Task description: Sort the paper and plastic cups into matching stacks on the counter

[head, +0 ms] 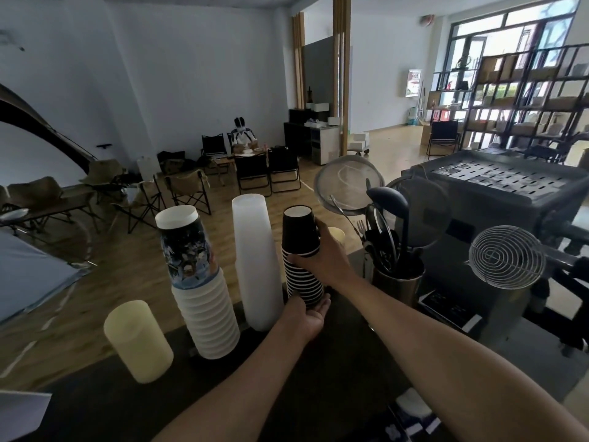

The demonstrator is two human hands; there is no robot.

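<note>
Nearest lay the dark tabletop point(318, 378), with both forearms reaching across it. At its near left edge stood a cream cup stack point(137, 341). The left hand point(307, 317) cupped the foot of the black cup stack point(304, 279), its fingers curled round the lowest rims to steady the column. Left of it stood a ribbed white cup stack point(207, 317) topped by a printed cup point(185, 247). The right hand point(323, 255) gripped the stack's upper section, fingers wrapped round the back and thumb across the front, holding the top black cup point(299, 229), which sat slightly tilted. Between the ribbed and black stacks rose a tall clear plastic stack point(251, 266). Further right stood a utensil pot point(398, 282), then a coffee machine point(497, 199).

Step in hand, as judged: seating a black cup on its matching stack. The next move calls for squaring the tilted cup, pressing it straight down while the lower hand braces, then releasing without toppling the neighbouring plastic stack.
</note>
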